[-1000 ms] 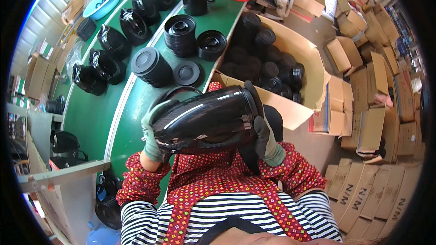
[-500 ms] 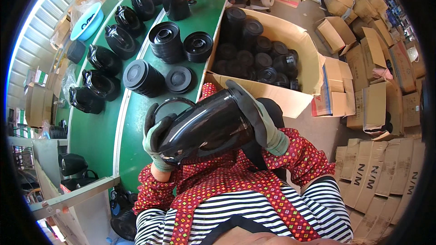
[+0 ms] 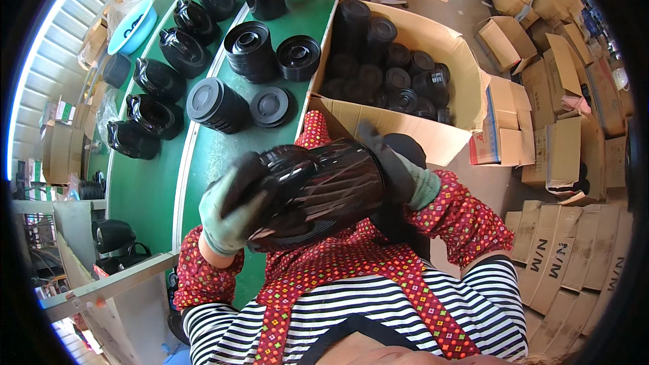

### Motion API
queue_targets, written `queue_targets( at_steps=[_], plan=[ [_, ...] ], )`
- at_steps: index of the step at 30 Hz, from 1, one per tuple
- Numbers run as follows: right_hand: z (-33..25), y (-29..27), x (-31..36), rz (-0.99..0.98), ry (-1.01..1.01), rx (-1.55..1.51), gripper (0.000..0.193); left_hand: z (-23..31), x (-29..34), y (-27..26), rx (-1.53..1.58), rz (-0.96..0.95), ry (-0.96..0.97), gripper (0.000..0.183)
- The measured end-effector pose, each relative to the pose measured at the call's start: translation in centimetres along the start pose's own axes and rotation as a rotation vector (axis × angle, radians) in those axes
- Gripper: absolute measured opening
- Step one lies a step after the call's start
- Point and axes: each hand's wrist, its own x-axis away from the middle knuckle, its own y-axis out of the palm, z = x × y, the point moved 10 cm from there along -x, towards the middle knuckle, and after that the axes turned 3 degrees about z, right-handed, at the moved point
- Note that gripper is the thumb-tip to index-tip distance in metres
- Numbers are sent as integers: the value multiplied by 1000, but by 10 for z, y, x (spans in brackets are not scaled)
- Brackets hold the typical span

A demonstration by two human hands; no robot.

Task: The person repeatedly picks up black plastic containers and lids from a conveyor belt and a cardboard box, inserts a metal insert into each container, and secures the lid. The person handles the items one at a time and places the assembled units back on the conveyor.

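A glossy black jug point(image 3: 331, 189) lies tilted on its side in front of my body, held between both gloved hands. My left hand point(image 3: 233, 213), in a pale green glove with dark fingers, is closed around the jug's left end; motion smears its fingers. My right hand point(image 3: 405, 172) is pressed against the jug's right end, fingers curled over it. Just beyond the jug, on the green bench point(image 3: 199, 192), stand a leaning stack of round black discs point(image 3: 216, 105) and a short stack of flat discs point(image 3: 270, 106).
Several black jugs point(image 3: 159, 80) line the bench's left side. Ring-shaped parts point(image 3: 249, 51) are stacked farther back. An open carton point(image 3: 399, 122) with black cylindrical parts stands right of the bench. A blue basin point(image 3: 132, 27) sits far left; flattened cartons point(image 3: 561, 250) are stacked at right.
The jug has turned in my hands, and its handle loop no longer shows. My left hand has moved slightly left, away from the handle side. My right hand stays at the other end.
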Motion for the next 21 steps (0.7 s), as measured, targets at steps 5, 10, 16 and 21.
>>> queue_targets(
  at_steps=[5, 10, 16, 21],
  plan=[
    [-51, 29, 36, 268, -626, 885, 99, -87, 66, 27, 475, 38, -603, 78],
    [-47, 47, 29, 100, -761, 671, 89, -62, 44, 27, 552, 175, -717, 73],
    [-26, 7, 20, 210, -258, 231, 69, -14, -9, 6, 108, -64, -269, 62],
    [-73, 60, 53, 277, -1159, 796, 71, -85, 74, 57, 728, 81, -867, 79]
  ],
)
